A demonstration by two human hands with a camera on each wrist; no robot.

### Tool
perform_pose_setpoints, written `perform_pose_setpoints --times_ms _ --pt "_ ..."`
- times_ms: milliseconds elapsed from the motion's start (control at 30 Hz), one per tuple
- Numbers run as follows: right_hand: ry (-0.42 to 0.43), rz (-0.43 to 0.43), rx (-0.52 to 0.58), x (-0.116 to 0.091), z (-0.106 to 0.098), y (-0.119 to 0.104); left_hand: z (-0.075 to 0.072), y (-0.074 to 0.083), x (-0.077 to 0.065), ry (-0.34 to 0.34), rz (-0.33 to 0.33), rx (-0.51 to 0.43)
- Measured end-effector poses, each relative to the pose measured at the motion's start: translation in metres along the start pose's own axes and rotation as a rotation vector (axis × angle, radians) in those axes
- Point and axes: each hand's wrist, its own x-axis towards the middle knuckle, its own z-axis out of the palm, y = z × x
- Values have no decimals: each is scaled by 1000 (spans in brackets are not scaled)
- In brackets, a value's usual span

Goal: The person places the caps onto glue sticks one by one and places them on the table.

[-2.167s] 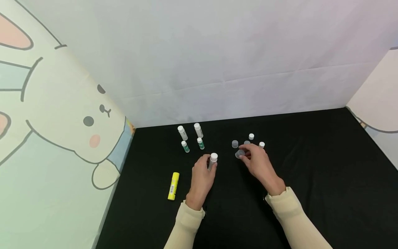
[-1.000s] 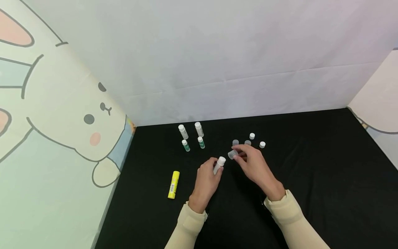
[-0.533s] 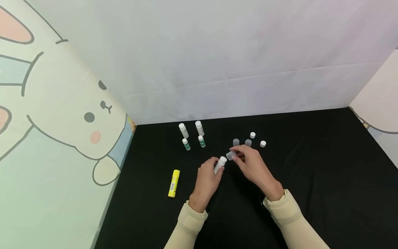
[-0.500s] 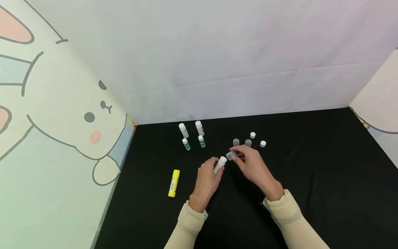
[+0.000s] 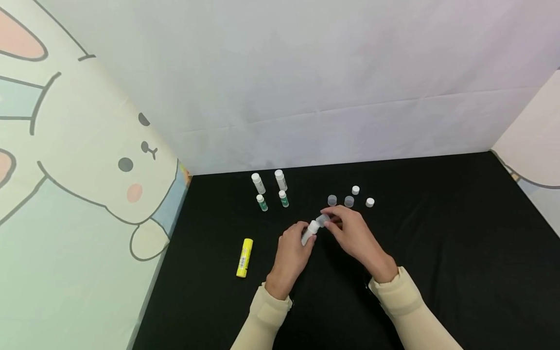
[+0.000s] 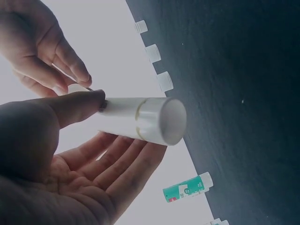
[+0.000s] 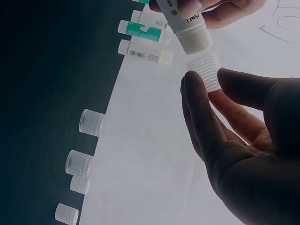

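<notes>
I counted six tubes. One, a white tube [image 5: 307, 237], was in the person's left hand [image 5: 288, 255], thumb and fingers curled about it, its upper end tilted toward the right hand [image 5: 356, 233]. Four others stood upright in a cluster on the black table [image 5: 437, 218]: two taller pale tubes [image 5: 260, 186] and two shorter green tubes [image 5: 285, 200]. The sixth, a yellow tube [image 5: 244, 260], lay on its side, left of the left hand.

There were five separate caps. The right hand pinched one clear cap [image 5: 322, 220] between thumb and fingertips, right at the white tube's upper end; I couldn't tell whether the two touched. Two loose clear caps [image 5: 349, 201] and two small white caps [image 5: 370, 202] sat on the table just beyond that hand.

Only the left wrist view showed the round bottom of the white tube. From the right wrist, dark lettering on its side came into sight, along with fine ridges round the pinched cap and a barcode on one standing pale tube. The yellow tube showed in the head view alone.
</notes>
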Motion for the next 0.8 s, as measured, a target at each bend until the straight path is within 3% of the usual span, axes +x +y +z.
perform_pose_setpoints --times_ms 467,800 --pt "-18 -32 -8 2 4 1 0 -1 0 -19 7 6" --pt "-75 -59 -16 4 6 4 0 -1 1 -25 4 20"
